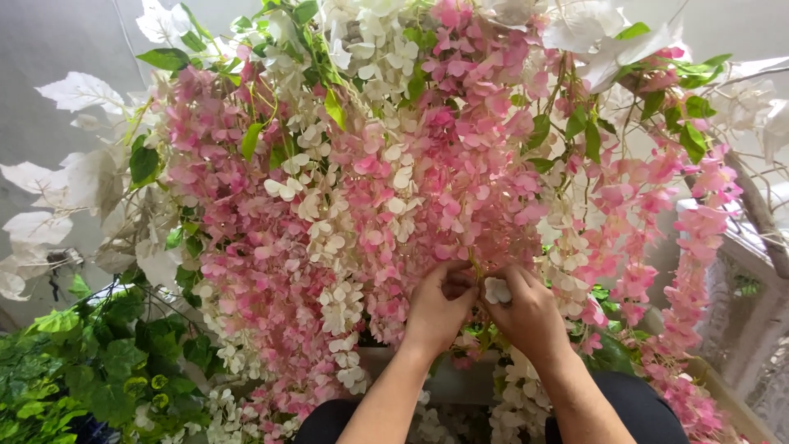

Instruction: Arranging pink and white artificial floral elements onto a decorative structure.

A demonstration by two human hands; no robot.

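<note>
Two hands in a hanging flower garland

Left hand (437,308) and right hand (526,312) pinch closed on pink strands (460,205); white petal (496,290) between their fingertips.

Thin, matt, cloth-like petals on pink and cream hanging flower strands (353,205); glossy plastic-looking green leaves (107,370); papery, veined white leaves (78,90); smooth matt grey wall (49,41); dark cloth trousers (633,403).

— What colours are the hanging flowers (394,189)?
— Pink mixed with cream-white, with green leaves (164,59) among them.
— And on the far left?
— Big white leaves (78,90) against a grey wall (57,41); near left, bright green foliage (90,370).
</note>
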